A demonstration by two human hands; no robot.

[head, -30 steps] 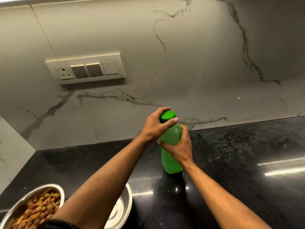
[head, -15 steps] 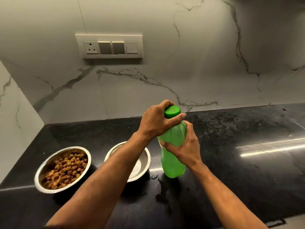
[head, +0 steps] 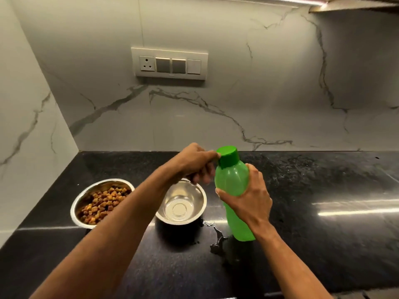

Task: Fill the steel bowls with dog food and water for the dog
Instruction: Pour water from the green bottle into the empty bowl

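Seen from a camera on the person's head, looking down at a black stone counter (head: 323,244) that meets a pale marble wall (head: 259,83).

There are two steel bowls, one green bottle, and two bare hands in view.

The left bowl (head: 80,200) sits near the corner and holds a heap of brown and orange dog food (head: 101,205), covering most of its inside. The right bowl (head: 195,198) stands just beside it, toward the middle of the counter; it shows only its shiny bottom, and whether any water lies in it cannot be told.

The bottle (head: 234,190) is translucent green plastic with a darker green cap (head: 227,156) on its neck. It stands just right of the right bowl, its long axis running up and down but tilted, cap end leaning toward the wall and slightly left, base toward the viewer. Whether the base touches the counter cannot be told. What is inside the bottle is not visible.

The right hand (head: 250,199) wraps the bottle's middle, fingers curled round its body. The left hand (head: 197,162) is at the cap, its fingers curled, with a fingertip touching the cap's left edge; the lower fingers are blurred.

A small puddle of water (head: 218,242) lies on the counter beside the bottle's base. On the wall above, one switch panel (head: 169,63) carries a socket and three switches.
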